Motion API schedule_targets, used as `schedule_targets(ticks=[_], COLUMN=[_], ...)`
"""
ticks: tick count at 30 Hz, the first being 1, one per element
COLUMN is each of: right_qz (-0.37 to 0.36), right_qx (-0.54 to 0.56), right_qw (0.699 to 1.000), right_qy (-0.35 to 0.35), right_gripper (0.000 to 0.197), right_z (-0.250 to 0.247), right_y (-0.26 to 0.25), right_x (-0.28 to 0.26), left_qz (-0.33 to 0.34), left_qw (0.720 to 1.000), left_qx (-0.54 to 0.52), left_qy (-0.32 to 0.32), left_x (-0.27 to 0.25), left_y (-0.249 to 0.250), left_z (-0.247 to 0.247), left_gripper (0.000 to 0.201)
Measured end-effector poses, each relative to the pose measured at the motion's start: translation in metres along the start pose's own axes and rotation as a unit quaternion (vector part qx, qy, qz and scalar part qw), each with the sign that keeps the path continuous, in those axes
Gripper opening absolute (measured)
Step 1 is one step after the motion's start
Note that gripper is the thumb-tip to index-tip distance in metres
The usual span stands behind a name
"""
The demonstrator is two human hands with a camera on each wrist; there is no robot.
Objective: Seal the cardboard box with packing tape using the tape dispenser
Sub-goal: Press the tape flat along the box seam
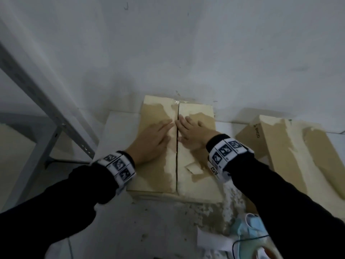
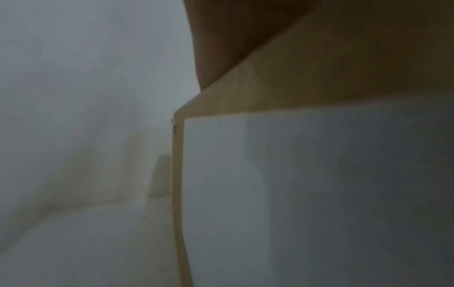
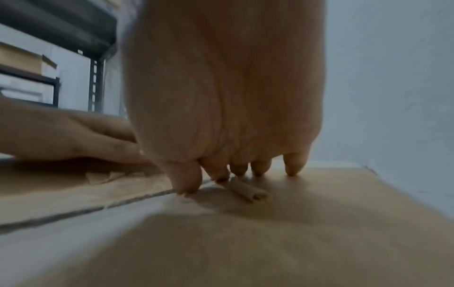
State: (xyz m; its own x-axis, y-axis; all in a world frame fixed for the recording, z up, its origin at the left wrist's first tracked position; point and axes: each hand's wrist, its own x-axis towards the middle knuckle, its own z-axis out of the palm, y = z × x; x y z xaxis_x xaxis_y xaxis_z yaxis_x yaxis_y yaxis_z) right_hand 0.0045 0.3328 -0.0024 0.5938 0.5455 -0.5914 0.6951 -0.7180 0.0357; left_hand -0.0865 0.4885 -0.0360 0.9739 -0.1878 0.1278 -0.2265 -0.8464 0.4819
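A cardboard box (image 1: 197,186) with torn, peeled top flaps stands on the floor against the wall, its two flaps closed with a dark seam (image 1: 176,161) between them. My left hand (image 1: 155,139) lies flat on the left flap, fingers straight, beside the seam. My right hand (image 1: 192,133) lies flat on the right flap, fingertips (image 3: 255,170) pressing the cardboard (image 3: 319,223). In the left wrist view my palm (image 2: 226,38) rests on the box's edge (image 2: 270,91). A curled scrap of peeled paper (image 3: 248,191) lies under my right fingers. No tape dispenser is in view.
A second torn cardboard box (image 1: 291,152) lies to the right. A grey metal shelf frame (image 1: 48,113) stands at the left. A light blue and white object with a black cord (image 1: 252,232) lies at the lower right. The white wall (image 1: 186,53) is right behind the box.
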Motion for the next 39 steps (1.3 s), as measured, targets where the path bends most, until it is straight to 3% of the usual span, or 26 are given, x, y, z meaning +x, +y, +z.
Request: schedule_targets(ticks=[3, 7, 11, 13, 16, 19, 22, 27, 34, 39], right_qz=[0.029, 0.02, -0.044, -0.047, -0.033, -0.026, -0.032, -0.052, -0.047, -0.068], right_qx=[-0.021, 0.033, 0.097, 0.122, 0.071, 0.046, 0.057, 0.041, 0.021, 0.022], right_qw=[0.999, 0.999, 0.994, 0.991, 0.995, 0.992, 0.985, 0.95, 0.927, 0.888], right_qy=[-0.011, 0.007, -0.01, -0.013, 0.058, 0.115, 0.158, 0.306, 0.371, 0.454], right_gripper=[0.065, 0.064, 0.066, 0.081, 0.12, 0.132, 0.12, 0.069, 0.066, 0.047], right_z=[0.001, 0.002, 0.027, 0.05, 0.08, 0.096, 0.1, 0.128, 0.134, 0.146], right_y=[-0.005, -0.019, -0.044, -0.061, -0.078, -0.076, -0.078, -0.088, -0.09, -0.099], right_x=[0.009, -0.008, -0.065, -0.092, -0.101, -0.091, -0.093, -0.094, -0.093, -0.091], left_qz=[-0.002, 0.018, 0.006, 0.007, 0.011, 0.005, 0.004, 0.012, 0.05, 0.062], left_qw=[0.995, 0.999, 0.999, 0.999, 1.0, 1.0, 1.0, 1.0, 0.987, 0.975], left_qx=[0.088, 0.05, -0.033, -0.028, -0.009, 0.002, 0.009, 0.02, 0.124, 0.172], left_qy=[-0.055, -0.008, 0.019, 0.017, 0.002, -0.012, -0.012, -0.012, -0.091, -0.126], left_x=[0.021, 0.026, 0.024, 0.024, 0.024, 0.023, 0.022, 0.02, 0.0, -0.019], left_y=[-0.005, -0.008, -0.009, -0.009, -0.011, -0.011, -0.009, -0.006, 0.006, 0.006], left_z=[0.002, 0.001, -0.004, -0.003, 0.001, 0.002, 0.002, 0.001, 0.004, 0.01], left_gripper=[0.059, 0.048, 0.034, 0.035, 0.034, 0.035, 0.035, 0.037, 0.053, 0.06])
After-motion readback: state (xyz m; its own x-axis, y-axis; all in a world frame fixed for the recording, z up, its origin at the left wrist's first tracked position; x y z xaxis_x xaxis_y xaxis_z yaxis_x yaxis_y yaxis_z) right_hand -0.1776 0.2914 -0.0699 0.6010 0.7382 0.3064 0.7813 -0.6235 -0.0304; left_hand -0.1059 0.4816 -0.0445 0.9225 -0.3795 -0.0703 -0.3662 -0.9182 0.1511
